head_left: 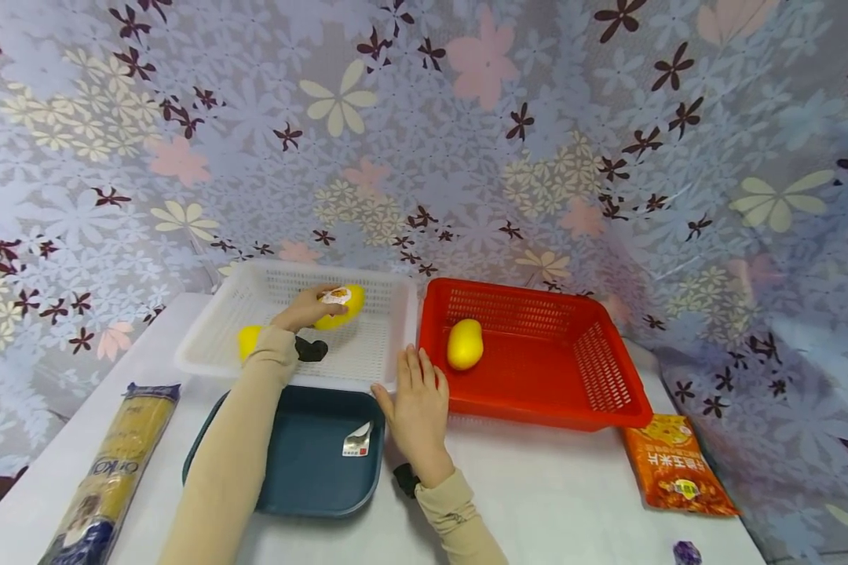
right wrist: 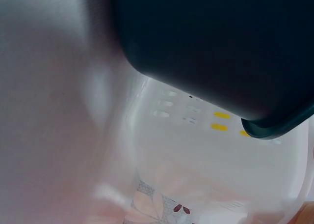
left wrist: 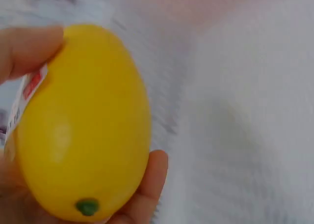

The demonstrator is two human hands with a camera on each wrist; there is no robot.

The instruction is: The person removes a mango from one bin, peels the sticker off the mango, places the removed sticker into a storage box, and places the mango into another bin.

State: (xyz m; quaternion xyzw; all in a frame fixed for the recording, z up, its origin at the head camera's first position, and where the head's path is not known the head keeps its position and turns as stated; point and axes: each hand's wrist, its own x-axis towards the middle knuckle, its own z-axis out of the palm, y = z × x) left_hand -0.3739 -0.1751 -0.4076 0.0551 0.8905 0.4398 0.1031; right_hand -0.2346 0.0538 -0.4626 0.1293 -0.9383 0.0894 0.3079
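Over the white basket [head_left: 393, 314], my left hand [head_left: 302, 311] grips a yellow lemon [head_left: 349, 308] that carries a white sticker. Up close in the left wrist view, the thumb lies at the lemon's [left wrist: 93, 121] upper left and a fingertip shows at its lower right; a green nub marks one end. My right hand [head_left: 418, 404] has its fingers extended at the neighbouring rims of the white basket and the red basket [head_left: 537, 380]. Another yellow fruit [head_left: 465, 344] lies in the red basket. A second yellow thing [head_left: 250, 340] in the white basket is partly hidden by the left arm.
A dark blue tray [head_left: 318, 479] with a sticker stands in front of the white basket. At the left lies a long pasta packet [head_left: 113, 471]; an orange snack bag [head_left: 678, 467] is at the right, with a small purple object [head_left: 687, 552] near the front edge.
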